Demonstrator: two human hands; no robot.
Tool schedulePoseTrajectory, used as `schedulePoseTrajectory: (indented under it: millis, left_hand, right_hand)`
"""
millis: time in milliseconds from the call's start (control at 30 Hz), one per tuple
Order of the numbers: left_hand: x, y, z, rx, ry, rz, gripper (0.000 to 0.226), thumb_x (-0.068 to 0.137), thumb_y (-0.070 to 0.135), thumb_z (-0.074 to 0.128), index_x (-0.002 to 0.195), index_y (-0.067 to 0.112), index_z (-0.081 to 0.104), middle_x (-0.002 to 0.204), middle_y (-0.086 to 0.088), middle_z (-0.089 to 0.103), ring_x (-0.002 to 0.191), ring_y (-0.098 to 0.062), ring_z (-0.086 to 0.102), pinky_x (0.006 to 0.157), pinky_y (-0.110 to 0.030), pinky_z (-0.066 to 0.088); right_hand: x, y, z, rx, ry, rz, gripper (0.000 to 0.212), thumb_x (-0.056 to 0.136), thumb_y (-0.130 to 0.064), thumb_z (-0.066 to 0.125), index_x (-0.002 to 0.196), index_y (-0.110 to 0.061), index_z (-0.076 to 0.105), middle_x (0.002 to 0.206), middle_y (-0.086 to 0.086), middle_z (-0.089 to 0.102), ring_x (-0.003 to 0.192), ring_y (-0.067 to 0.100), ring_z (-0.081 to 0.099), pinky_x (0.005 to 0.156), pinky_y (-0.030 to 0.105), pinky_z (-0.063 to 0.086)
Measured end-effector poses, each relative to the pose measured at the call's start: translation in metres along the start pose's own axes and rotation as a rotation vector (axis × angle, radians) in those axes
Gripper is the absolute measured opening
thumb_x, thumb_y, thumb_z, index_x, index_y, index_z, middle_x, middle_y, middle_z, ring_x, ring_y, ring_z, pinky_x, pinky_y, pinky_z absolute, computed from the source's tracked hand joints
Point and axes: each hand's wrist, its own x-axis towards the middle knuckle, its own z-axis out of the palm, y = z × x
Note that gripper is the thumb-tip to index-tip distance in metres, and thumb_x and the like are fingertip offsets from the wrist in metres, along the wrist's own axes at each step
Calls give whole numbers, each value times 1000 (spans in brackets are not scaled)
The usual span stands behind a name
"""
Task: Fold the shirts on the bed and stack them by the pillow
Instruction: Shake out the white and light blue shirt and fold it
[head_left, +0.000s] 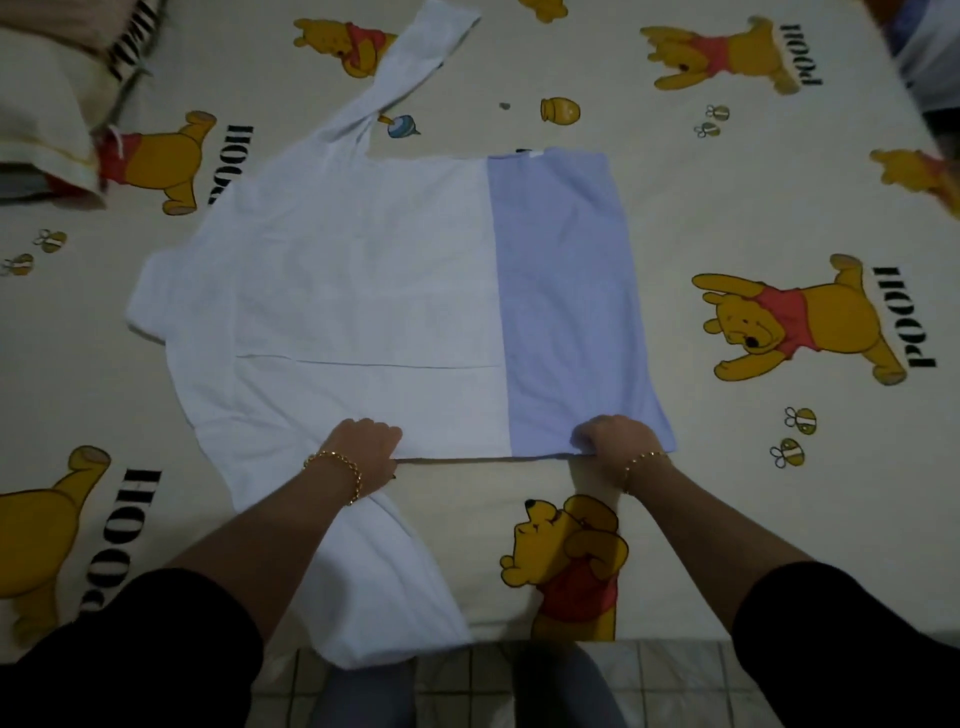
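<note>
Both hands grip the shirt's near edge, fingers curled down tight.

The left hand (363, 447) clutches the pale white long-sleeved shirt (337, 291); the right hand (618, 441) pinches the same edge on its lavender-blue panel (566, 291). Beyond the knuckles the shirt lies flat on the cream bear-print bedsheet (727, 218). One sleeve (384, 571) trails under the left wrist. The cream pillow (47, 104) sits far off left.
</note>
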Motion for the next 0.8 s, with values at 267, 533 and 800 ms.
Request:
schedulePoseTrajectory:
  millis: [267,533,800]
  left_hand:
    - [-18,-5,-26,-329,-4,20,15,83,29,53,89,22,41,88,4,52,88,-18,47,77,-29,34]
    - [33,-66,-101,-518,178,-63,12,87,27,54,88,20,44,81,4,50,81,-19,46,72,-30,34]
    - [137,-155,-177,-549,243,-115,11,87,25,56,87,19,46,82,1,54,84,-24,55,74,-34,44]
  right_hand:
    - [-11,8,-18,152,-98,-27,24,81,-20,60,103,-13,53,113,12,50,107,30,49,87,39,48]
    - [60,-5,-108,264,70,-13,17,84,-13,52,98,-6,57,106,17,54,99,34,54,83,38,48]
    - [172,-3,-205,347,149,17,23,86,-8,50,107,-2,55,111,18,54,103,34,51,80,36,44]
